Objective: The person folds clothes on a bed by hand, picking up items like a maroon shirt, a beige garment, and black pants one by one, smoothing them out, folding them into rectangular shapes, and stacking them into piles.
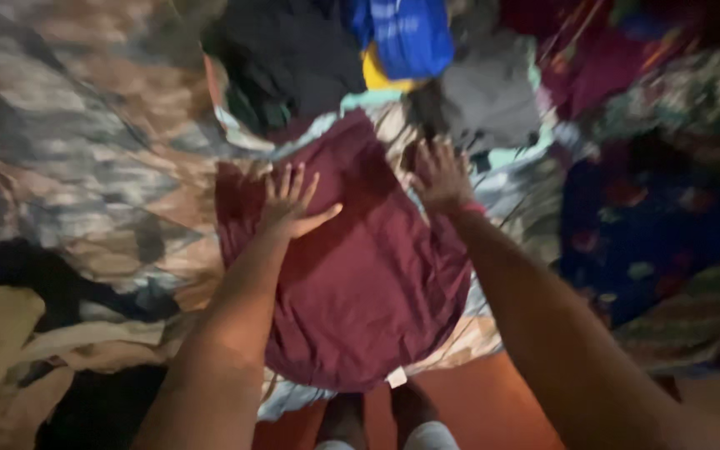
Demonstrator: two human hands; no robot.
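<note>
A maroon garment [360, 275] lies spread flat on a patterned bedspread [85, 142]. My left hand [292, 202] rests palm down on its upper left part, fingers apart. My right hand [439, 177] presses flat on the garment's upper right edge, fingers spread, with a red band at the wrist. Neither hand grips anything.
A heap of clothes lies beyond the garment: a black piece [293, 58], a blue piece [410, 33], a grey piece [489, 96], a dark red piece [593, 67]. A dark floral cloth [652, 225] is at the right. Pale and black fabrics [10, 333] lie at lower left. My feet [377, 417] stand on an orange floor.
</note>
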